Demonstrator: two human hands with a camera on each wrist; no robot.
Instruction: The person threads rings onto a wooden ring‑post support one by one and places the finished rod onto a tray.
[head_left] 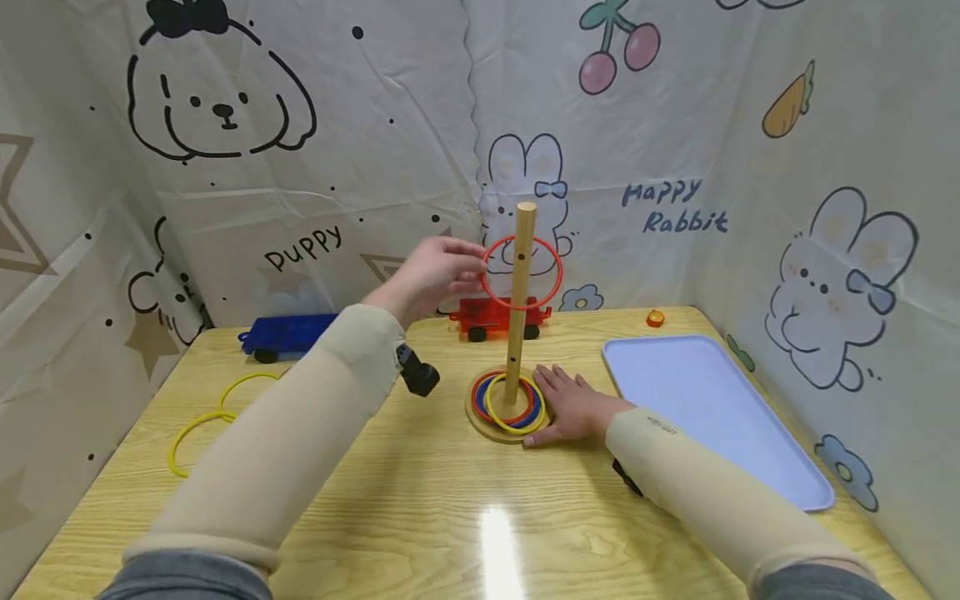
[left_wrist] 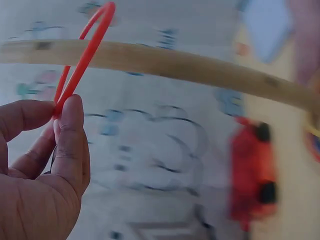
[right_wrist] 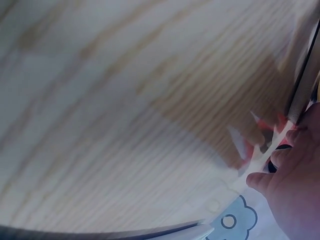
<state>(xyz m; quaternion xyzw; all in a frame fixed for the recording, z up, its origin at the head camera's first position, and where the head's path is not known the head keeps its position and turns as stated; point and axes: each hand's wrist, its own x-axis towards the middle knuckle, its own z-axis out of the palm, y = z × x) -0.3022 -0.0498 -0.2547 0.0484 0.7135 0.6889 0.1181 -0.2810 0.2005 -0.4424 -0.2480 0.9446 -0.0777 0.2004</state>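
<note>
several rings (head_left: pixel 480 400) around peg (head_left: pixel 517 333), left hand (head_left: pixel 431 273) pinching red ring (head_left: pixel 560 279)

Smooth wooden post (head_left: pixel 516 337), plastic ring (left_wrist: pixel 90 50), glossy wood-grain table (head_left: pixel 420 500)

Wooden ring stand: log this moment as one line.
Left hand: pinches red plastic ring, around tall round wooden peg | Right hand: touches round wooden base | On base: red, blue, yellow rings

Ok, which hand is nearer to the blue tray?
Right. The right hand rests at the wooden base, its fingers just left of the tray. The left hand is raised farther left, holding a red ring by the pole.
</note>
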